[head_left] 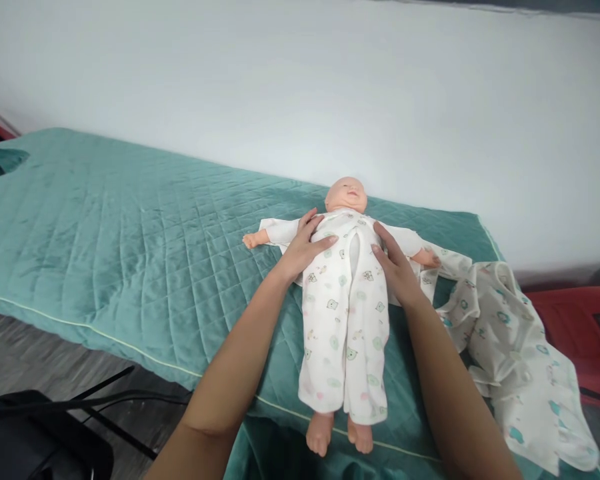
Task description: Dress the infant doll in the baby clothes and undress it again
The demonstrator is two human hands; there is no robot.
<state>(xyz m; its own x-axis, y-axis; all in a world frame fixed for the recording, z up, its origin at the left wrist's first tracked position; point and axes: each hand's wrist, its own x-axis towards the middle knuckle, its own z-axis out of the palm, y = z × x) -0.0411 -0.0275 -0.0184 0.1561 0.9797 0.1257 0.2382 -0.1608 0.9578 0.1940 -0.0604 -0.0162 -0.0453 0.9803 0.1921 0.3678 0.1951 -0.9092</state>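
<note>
A baby doll (347, 195) lies on its back, head toward the wall and feet toward me. White trousers (324, 320) with small animal prints cover its legs and reach up over its torso, with a slit down the middle. The doll's arms stretch out sideways in white sleeves (281, 231). My left hand (306, 248) rests on the side of the torso at the trousers' upper part, fingers spread. On the opposite side, my right hand (394, 261) touches the trousers with thumb and fingers apart. Some right fingertips are hard to make out against the cloth.
A green quilted cover (130, 233) lies over the bed along the white wall (300, 93). Crumpled white printed baby clothes (515, 347) lie at the right. Beyond the bed's right end is a red case (575, 327). A black chair (40, 433) stands at lower left.
</note>
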